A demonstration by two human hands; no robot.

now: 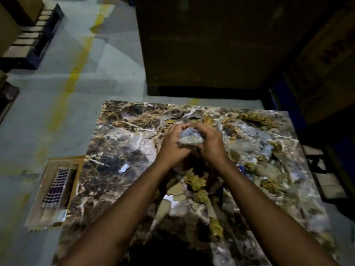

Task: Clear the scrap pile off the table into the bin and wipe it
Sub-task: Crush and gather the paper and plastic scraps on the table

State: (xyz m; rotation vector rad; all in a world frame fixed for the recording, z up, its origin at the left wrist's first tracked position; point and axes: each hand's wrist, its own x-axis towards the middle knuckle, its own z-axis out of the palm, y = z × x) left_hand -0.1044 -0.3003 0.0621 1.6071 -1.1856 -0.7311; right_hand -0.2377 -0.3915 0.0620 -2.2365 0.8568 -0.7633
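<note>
Looking down past my forearms, I see scraps strewn over the near and right parts of the marble-patterned bench (115, 150): crumpled brown paper wads (195, 181), flat cardboard pieces (173, 189), clear plastic film (247, 135) and a small white paper scrap (124, 168) lying alone left of my wrists. This scrap pile (255, 166) runs from the near edge up to the far right corner. Above the middle of the bench, my left hand (172, 144) and right hand (210, 143) are pressed together, fingers of both curled around a bundle of crumpled plastic and paper (189, 138), which shows between the thumbs. On the floor, just beside the bench's left edge, an open cardboard box (50, 191) holds a checked cloth (55, 187) under clear plastic. Beyond the bench, a worn yellow line (76, 73) crosses the grey floor, a large cardboard carton (207, 41) stands in shadow, and a dark pallet (36, 37) carries boxes at far left.
</note>
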